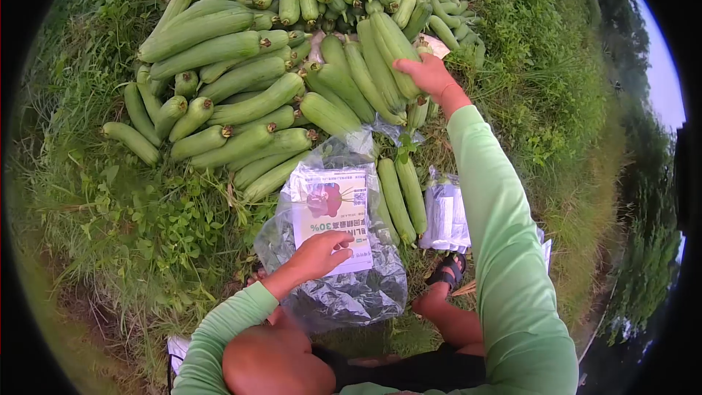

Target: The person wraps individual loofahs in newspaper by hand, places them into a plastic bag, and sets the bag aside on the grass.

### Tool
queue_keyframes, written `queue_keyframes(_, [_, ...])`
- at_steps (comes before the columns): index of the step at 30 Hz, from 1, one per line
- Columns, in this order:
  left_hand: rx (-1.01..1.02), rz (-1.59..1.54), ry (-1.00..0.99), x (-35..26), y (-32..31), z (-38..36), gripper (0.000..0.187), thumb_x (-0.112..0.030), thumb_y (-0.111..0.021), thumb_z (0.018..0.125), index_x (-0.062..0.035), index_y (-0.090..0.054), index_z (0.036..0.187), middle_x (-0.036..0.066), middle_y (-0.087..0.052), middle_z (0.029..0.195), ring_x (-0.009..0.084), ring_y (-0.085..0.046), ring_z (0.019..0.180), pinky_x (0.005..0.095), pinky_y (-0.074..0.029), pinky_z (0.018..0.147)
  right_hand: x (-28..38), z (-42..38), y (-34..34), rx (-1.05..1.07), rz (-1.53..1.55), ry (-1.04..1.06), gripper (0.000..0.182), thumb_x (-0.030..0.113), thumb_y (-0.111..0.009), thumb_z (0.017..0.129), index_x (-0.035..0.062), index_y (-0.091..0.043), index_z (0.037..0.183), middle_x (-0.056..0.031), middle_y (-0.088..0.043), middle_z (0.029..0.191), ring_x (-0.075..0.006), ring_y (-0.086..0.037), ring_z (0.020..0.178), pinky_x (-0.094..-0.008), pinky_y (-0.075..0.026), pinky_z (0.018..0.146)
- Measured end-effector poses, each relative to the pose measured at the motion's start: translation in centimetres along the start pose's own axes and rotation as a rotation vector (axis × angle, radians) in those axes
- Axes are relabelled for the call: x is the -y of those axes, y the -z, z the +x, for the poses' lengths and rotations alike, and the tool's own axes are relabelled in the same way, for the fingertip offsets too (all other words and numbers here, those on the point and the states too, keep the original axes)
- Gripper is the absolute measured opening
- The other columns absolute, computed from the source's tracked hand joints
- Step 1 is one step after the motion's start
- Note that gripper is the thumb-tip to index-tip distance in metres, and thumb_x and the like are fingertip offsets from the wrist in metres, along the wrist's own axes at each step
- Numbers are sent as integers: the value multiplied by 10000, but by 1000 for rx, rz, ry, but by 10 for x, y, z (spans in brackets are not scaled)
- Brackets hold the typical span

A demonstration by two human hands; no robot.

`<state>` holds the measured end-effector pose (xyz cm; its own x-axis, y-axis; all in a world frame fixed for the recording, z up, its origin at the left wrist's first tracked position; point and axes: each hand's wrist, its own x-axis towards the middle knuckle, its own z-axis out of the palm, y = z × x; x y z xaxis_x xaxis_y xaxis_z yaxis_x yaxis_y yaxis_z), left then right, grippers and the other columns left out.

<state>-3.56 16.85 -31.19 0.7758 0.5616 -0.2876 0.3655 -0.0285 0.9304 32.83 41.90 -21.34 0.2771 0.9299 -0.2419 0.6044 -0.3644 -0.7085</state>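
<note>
My right hand (430,79) is wrapped round the near end of a long pale-green luffa gourd (393,45) on the right side of a large pile. More luffa gourds (358,77) lie right beside it, partly under a bit of clear plastic. Close in front of me, a clear plastic bag (351,300) lies spread out. A printed sheet (333,212) with a dark red picture shows on it. Over the lower part of this sheet is my left hand (322,254), its fingers slightly bent and apart, with nothing in them.
Luffa gourds (241,84) are heaped at the left and back. A few more gourds (402,201) lie right of the bag, next to a pack of folded clear plastic (446,212). My sandalled foot (447,271) is just below. Grass and weeds (541,88) surround the pile.
</note>
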Motion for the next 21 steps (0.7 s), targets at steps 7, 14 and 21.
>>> queue_keyframes(7, [-173,-590,40,-11,2,-5,438,-323,-691,1018,-18,-634,1328,68,-705,1149,150,-647,1016,324,-524,913,-7,-190,-25,350,1116,-165,455,255,-650,1017,-29,-576,1365,-125,-686,1243,-215,-689,1088,-373,-565,972])
queue_keyframes(14, [-63,-932,45,-37,-35,-51,820,-471,-707,982,-78,-308,1582,124,-505,1475,239,-564,1310,438,-537,1027,-39,-365,-144,272,749,-43,642,234,-751,939,-22,-487,1465,-122,-636,1327,-208,-631,1199,-368,-504,1045])
queue_keyframes(21, [-67,-872,308,-14,-57,-64,791,-375,-756,939,-31,-342,1518,150,-529,1412,270,-577,1278,477,-543,1015,-88,-404,-137,570,676,-97,468,184,-672,979,-9,-606,1400,-168,-659,1362,-254,-647,1219,-364,-502,1043])
